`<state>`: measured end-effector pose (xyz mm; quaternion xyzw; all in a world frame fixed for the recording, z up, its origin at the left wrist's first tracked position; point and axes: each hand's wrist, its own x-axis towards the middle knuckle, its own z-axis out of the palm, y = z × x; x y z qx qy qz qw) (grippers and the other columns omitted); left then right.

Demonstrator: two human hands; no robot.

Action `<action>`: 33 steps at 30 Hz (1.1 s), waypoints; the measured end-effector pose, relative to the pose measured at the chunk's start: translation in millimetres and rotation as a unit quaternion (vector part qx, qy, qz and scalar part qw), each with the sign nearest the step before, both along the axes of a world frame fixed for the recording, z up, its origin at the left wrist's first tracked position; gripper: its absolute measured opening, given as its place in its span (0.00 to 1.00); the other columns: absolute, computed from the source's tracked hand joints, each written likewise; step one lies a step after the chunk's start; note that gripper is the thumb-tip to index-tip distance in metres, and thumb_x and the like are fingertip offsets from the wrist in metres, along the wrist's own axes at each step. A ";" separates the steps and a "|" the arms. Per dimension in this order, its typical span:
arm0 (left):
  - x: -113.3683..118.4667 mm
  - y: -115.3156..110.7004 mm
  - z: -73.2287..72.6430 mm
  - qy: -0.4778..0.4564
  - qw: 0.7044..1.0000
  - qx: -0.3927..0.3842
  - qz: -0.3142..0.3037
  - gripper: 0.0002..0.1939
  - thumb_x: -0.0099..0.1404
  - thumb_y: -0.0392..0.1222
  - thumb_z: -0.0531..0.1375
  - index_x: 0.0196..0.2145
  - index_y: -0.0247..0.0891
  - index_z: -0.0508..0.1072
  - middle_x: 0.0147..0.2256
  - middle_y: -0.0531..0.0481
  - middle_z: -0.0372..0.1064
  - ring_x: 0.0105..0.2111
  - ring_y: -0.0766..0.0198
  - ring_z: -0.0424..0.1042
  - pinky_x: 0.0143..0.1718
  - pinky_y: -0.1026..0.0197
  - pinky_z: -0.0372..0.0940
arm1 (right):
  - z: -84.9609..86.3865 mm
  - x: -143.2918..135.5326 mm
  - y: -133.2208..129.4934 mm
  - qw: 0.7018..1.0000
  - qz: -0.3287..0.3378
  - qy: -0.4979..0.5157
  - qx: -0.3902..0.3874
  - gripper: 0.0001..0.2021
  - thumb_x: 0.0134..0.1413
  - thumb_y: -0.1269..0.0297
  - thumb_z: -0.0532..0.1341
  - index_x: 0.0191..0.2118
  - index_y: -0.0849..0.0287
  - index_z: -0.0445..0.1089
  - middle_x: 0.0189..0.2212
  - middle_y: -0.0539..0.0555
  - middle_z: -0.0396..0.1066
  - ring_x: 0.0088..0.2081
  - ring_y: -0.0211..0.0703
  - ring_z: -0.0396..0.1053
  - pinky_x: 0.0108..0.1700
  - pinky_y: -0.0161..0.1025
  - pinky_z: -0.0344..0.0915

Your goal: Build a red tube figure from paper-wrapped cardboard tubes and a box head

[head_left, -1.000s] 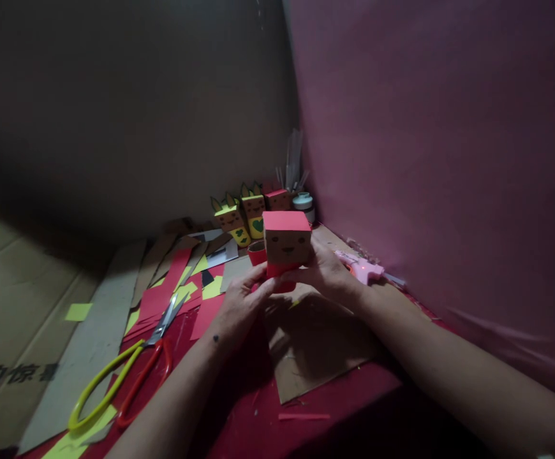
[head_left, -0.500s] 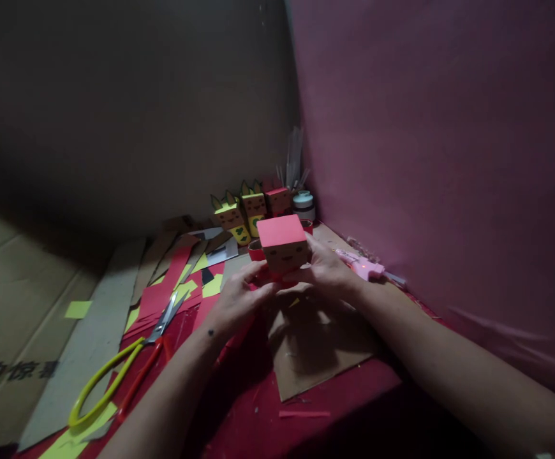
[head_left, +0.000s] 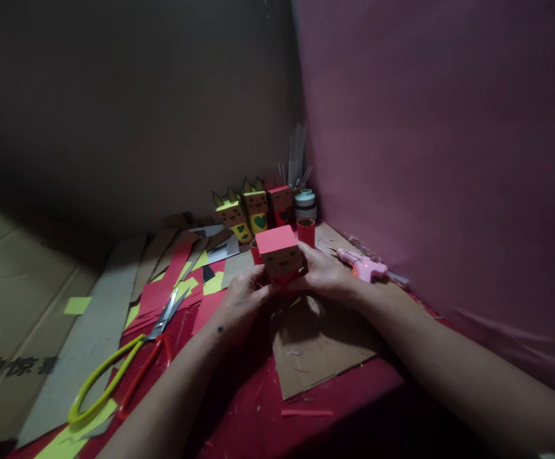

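Note:
A small cardboard figure [head_left: 282,258] with a red-topped box head and a drawn face stands upright between my hands, over the back edge of a brown cardboard piece [head_left: 320,347]. My left hand [head_left: 249,293] is closed on its lower left side. From the right, my right hand [head_left: 320,274] grips it below and beside the head. Its red lower part is mostly hidden by my fingers. Just behind it are a red tube [head_left: 306,233] on the right and another red tube [head_left: 255,252], partly hidden, on the left.
Behind stand two yellow figures [head_left: 258,210], a red figure [head_left: 280,203] and a pale blue-lidded jar [head_left: 305,204]. A pink glue gun [head_left: 363,264] lies right. Scissors [head_left: 129,366] and red and yellow paper scraps [head_left: 162,298] lie left, near cardboard sheets [head_left: 81,338].
Both hands have lowered the red-topped figure slightly towards the cardboard piece. The red tube behind on the right now shows more fully.

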<state>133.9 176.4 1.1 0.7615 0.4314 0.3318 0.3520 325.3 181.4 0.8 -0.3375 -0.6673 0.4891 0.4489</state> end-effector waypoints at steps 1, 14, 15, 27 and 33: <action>0.1 0.0 -0.3 0.001 1.000 -0.002 -0.001 0.14 0.59 0.43 0.62 0.42 0.37 0.78 0.39 0.45 0.79 0.40 0.51 0.75 0.42 0.54 0.67 | 0.9 0.4 -0.7 1.000 -0.007 -0.010 0.004 0.37 0.32 0.77 0.71 0.54 0.56 0.64 0.44 0.53 0.73 0.45 0.51 0.71 0.48 0.45 0.69; -0.9 3.6 -3.4 -0.003 0.999 -0.036 -0.012 0.15 0.57 0.41 0.62 0.42 0.35 0.77 0.41 0.42 0.79 0.42 0.50 0.75 0.43 0.52 0.68 | -4.8 3.6 6.8 0.999 0.009 -0.047 0.007 0.44 0.32 0.78 0.69 0.61 0.57 0.59 0.44 0.56 0.74 0.45 0.53 0.73 0.44 0.44 0.71; -1.1 3.1 -3.6 -0.003 0.999 -0.037 -0.012 0.15 0.57 0.41 0.62 0.42 0.35 0.77 0.41 0.42 0.78 0.41 0.50 0.75 0.43 0.51 0.69 | -5.3 3.7 7.1 0.999 0.009 -0.048 0.005 0.44 0.32 0.78 0.69 0.61 0.57 0.58 0.43 0.56 0.74 0.45 0.53 0.73 0.44 0.44 0.72; -2.1 2.8 1.1 0.002 1.000 -0.022 0.001 0.14 0.55 0.41 0.63 0.40 0.38 0.79 0.38 0.45 0.79 0.38 0.51 0.75 0.41 0.52 0.68 | -7.9 5.1 7.1 0.997 -0.001 -0.073 0.012 0.39 0.35 0.79 0.66 0.59 0.57 0.61 0.39 0.54 0.75 0.42 0.52 0.74 0.41 0.44 0.72; -1.1 1.8 -0.5 0.001 1.000 -0.024 0.003 0.13 0.55 0.41 0.64 0.40 0.39 0.79 0.38 0.45 0.80 0.38 0.52 0.76 0.41 0.53 0.69 | -9.7 2.3 6.2 0.998 0.009 -0.054 0.010 0.38 0.35 0.81 0.65 0.58 0.58 0.61 0.42 0.55 0.75 0.42 0.49 0.73 0.41 0.42 0.71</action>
